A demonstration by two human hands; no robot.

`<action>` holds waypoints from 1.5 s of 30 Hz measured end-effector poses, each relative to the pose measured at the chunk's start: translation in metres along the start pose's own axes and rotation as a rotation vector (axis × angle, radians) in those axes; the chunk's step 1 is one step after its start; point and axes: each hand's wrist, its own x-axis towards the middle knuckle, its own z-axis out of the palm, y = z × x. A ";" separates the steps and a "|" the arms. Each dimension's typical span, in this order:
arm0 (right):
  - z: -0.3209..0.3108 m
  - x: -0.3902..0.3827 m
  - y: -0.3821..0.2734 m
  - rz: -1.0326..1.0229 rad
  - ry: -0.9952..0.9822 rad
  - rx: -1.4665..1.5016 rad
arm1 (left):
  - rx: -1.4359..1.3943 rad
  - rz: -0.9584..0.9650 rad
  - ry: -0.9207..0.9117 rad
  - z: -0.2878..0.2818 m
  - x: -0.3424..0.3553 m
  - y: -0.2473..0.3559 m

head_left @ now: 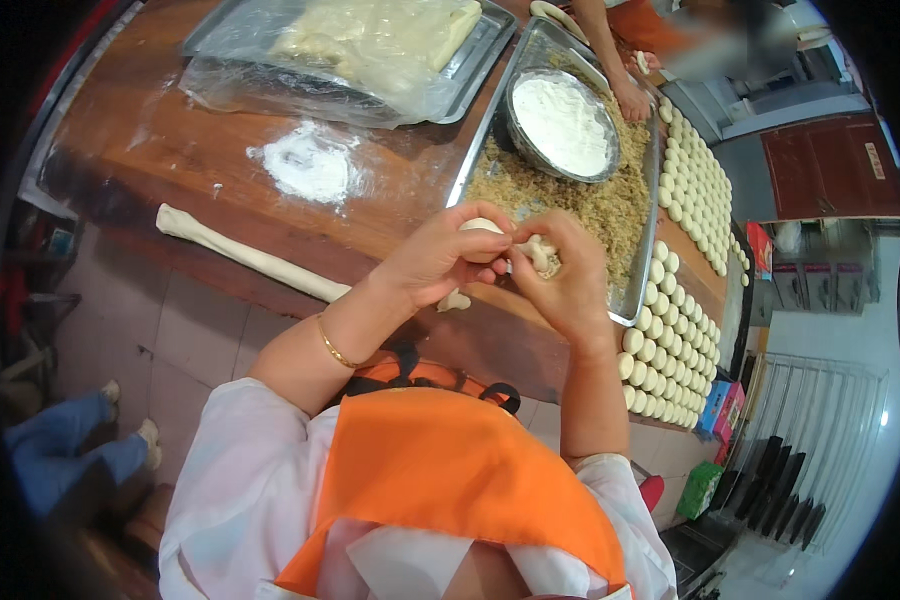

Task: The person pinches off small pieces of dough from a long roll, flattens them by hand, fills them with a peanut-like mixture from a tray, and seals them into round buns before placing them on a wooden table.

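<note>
Both of my hands are together over the table's near edge. My left hand has its fingers curled round a smooth pale piece of dough. Touching it at the fingertips, my right hand is closed on a filled dough piece, with crumbly filling and folded dough showing between thumb and fingers. A long dough rope lies along the table edge and passes behind my left wrist. Just below the left fingers shows a small dough bit.
A tray of crumbly filling holds a bowl of white flour. A co-worker's hand reaches into it. Rows of round dough pieces stand at right. Loose flour and a plastic-covered dough slab are at the far left.
</note>
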 end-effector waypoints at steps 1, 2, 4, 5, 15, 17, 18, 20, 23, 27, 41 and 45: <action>0.010 0.000 0.000 -0.008 0.003 0.013 | 0.037 0.010 0.047 -0.006 -0.005 0.001; 0.020 0.001 -0.001 -0.018 0.005 0.028 | 0.073 0.022 0.095 -0.012 -0.012 0.003; 0.036 0.001 -0.005 0.068 0.005 0.097 | 0.117 0.095 0.228 -0.025 -0.024 0.008; 0.044 -0.001 -0.002 0.072 -0.007 0.089 | 0.125 0.157 0.313 -0.033 -0.030 0.010; 0.076 0.026 -0.013 0.023 -0.186 0.223 | 0.044 0.285 0.056 -0.041 -0.055 -0.001; 0.092 0.022 -0.012 -0.054 -0.115 0.328 | 0.148 0.395 0.187 -0.025 -0.043 -0.016; 0.097 0.019 -0.007 -0.091 -0.083 0.384 | 0.198 0.448 0.257 -0.021 -0.040 -0.021; 0.097 0.017 0.002 -0.070 -0.006 0.414 | 0.185 0.383 0.156 -0.023 -0.039 -0.020; 0.096 0.013 0.014 0.037 -0.003 0.503 | 0.064 0.268 0.045 -0.023 -0.038 -0.021; 0.090 0.019 -0.008 -0.074 0.061 0.405 | 0.188 0.310 -0.344 -0.073 -0.026 -0.029; 0.102 0.013 0.008 -0.099 -0.081 0.338 | 0.615 0.100 0.067 -0.043 -0.070 0.012; 0.096 0.020 -0.001 0.185 -0.119 0.315 | 0.377 0.229 0.231 -0.067 -0.085 0.021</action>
